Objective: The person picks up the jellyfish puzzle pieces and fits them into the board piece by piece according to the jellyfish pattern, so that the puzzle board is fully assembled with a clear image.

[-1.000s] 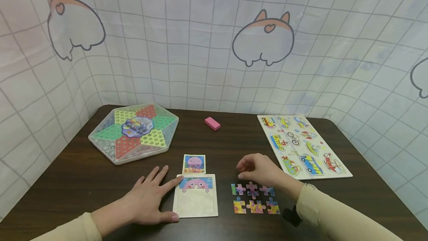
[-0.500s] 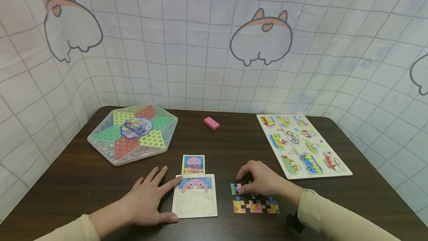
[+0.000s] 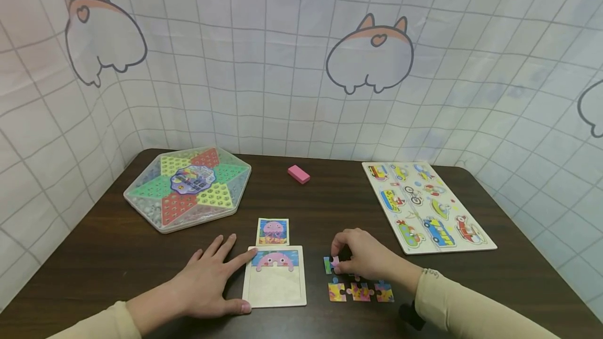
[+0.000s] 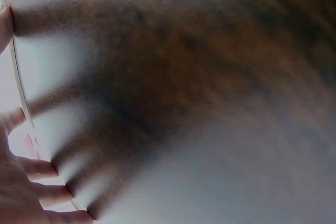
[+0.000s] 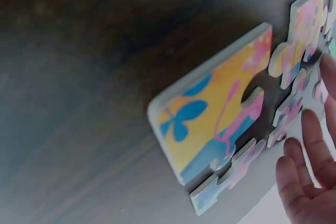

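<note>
My left hand (image 3: 204, 279) lies spread beside a square puzzle tray (image 3: 275, 301), index fingertip on its upper left corner and thumb at its lower left corner. A strip with a pink octopus face (image 3: 275, 260) fills the tray's top. Against the tray's far edge lies a small octopus picture card (image 3: 272, 232). My right hand (image 3: 365, 252) pinches a green and pink jigsaw piece (image 3: 328, 266) between thumb and forefinger; it looks slightly tilted. Other pieces of that row are mostly hidden under the hand. Nearer me, a row of yellow jigsaw pieces (image 3: 360, 292) lies flat.
A hexagonal Chinese checkers box (image 3: 188, 187) lies at the back left. Behind the card is a pink block (image 3: 299, 174). A wooden vehicle puzzle board (image 3: 428, 208) occupies the right side. A grid-patterned cloth (image 3: 264, 67) hangs behind the dark table (image 3: 325, 208).
My right hand has come down from above the pieces, moved slightly left and taken hold of the upper left jigsaw piece. My left hand has stayed in place.
</note>
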`<state>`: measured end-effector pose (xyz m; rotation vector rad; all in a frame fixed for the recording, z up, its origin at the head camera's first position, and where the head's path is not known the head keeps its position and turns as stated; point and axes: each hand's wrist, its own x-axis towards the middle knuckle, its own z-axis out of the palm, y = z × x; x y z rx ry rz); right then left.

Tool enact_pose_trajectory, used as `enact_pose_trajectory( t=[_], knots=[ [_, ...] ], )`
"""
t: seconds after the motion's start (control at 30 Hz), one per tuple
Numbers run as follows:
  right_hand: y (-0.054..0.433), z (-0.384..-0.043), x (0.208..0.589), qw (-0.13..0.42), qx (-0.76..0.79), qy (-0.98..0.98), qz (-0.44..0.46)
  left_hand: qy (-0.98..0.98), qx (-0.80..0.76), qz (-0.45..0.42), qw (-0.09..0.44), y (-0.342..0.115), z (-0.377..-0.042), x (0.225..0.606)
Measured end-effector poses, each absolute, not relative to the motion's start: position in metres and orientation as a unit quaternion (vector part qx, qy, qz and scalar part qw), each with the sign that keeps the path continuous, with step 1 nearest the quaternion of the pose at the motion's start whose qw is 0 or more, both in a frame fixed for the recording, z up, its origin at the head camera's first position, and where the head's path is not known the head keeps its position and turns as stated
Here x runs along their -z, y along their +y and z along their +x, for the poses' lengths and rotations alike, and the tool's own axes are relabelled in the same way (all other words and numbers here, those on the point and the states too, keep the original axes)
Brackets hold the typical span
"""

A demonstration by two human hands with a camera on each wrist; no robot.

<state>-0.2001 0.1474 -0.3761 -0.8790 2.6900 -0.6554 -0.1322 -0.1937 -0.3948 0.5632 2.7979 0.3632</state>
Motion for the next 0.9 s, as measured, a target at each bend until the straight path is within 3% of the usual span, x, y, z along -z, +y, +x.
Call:
enact_pose_trajectory(
  t=[0.5,0.9],
  knots=[
    [0.131,-0.205,0.374,0.152,0.324,0.89,-0.282,0.963,-0.13,0.194,0.137,-0.194,-0.133,0.396],
    [0.11,-0.204,0.367,0.207,0.453,0.844,-0.196,0.964,-0.127,0.189,0.139,-0.193,-0.133,0.395]
  ],
)
